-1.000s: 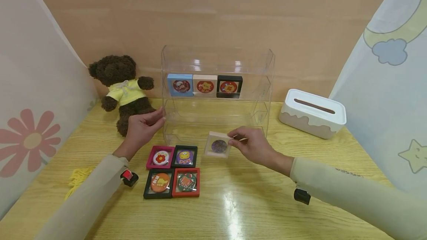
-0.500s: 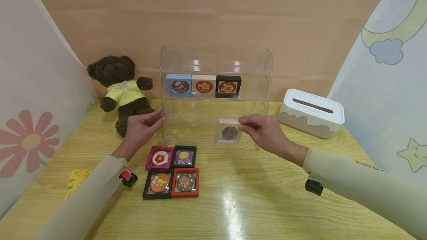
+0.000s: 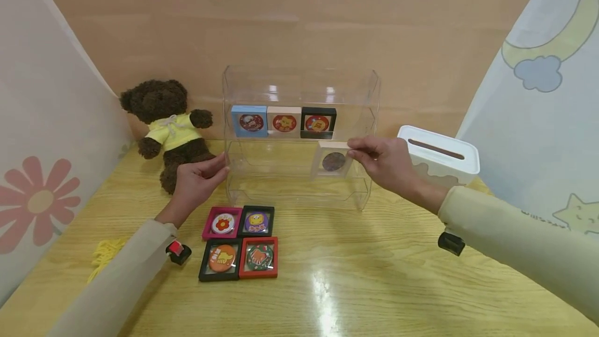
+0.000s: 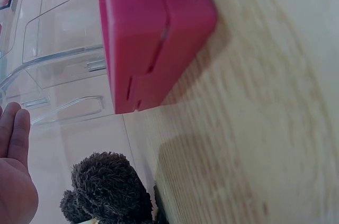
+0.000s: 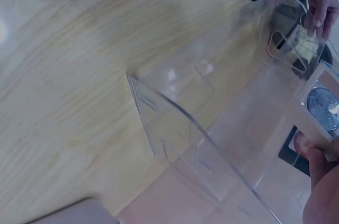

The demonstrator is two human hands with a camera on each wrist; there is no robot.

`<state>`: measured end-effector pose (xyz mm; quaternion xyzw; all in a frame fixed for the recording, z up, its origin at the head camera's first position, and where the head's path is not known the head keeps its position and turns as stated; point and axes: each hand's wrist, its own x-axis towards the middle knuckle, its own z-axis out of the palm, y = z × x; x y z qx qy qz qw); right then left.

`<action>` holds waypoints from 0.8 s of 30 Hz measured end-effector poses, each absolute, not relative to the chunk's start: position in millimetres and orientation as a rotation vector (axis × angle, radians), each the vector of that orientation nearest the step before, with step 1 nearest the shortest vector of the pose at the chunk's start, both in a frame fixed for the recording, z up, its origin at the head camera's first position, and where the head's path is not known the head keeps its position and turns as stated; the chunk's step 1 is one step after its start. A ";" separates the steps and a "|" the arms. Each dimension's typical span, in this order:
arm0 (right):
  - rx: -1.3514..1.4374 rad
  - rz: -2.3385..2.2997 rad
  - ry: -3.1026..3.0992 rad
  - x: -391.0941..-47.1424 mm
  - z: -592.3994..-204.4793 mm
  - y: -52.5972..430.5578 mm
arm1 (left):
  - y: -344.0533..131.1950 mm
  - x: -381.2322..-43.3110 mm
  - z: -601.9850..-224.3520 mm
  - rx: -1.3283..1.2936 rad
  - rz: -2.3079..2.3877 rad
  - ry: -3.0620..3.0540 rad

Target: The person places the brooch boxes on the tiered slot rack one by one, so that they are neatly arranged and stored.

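My right hand (image 3: 388, 165) pinches the right edge of a cream display frame (image 3: 318, 164). A dark round badge shows inside this frame, upright in front of the middle tier of a clear acrylic display rack (image 3: 299, 199). The right wrist view also has the cream frame (image 5: 307, 115) by my thumb. At the rack's left side my left hand (image 3: 198, 178) pinches the edge between thumb and fingers. A blue frame (image 3: 237, 125), a second cream frame (image 3: 284, 134) and a black frame (image 3: 318, 134) stand in a row on an upper tier, each with a round badge.
Pink (image 3: 206, 229), black (image 3: 270, 221), dark (image 3: 205, 270) and red (image 3: 259, 275) framed badges lie in front of the rack. A brown teddy bear (image 3: 154, 100) sits at left above yellow string (image 3: 106, 254). A tissue box (image 3: 440, 155) stands right, partly behind my right hand.
My right hand has lifted the cream frame up and to the right, from near the table to the rack's middle tier. The left hand stays at the rack's left side.
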<state>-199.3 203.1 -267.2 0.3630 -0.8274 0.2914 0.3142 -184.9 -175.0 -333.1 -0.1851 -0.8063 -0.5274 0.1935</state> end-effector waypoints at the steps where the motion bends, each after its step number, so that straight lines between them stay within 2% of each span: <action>1: 0.946 0.755 -2.180 -200.1 -264.1 204.5 | -174.8 -184.9 -333.1 -0.520 -1.479 -2.262; 24: 0.781 0.621 -2.163 -224.5 -210.9 226.5 | -174.7 -184.0 -333.3 -0.529 -1.465 -2.256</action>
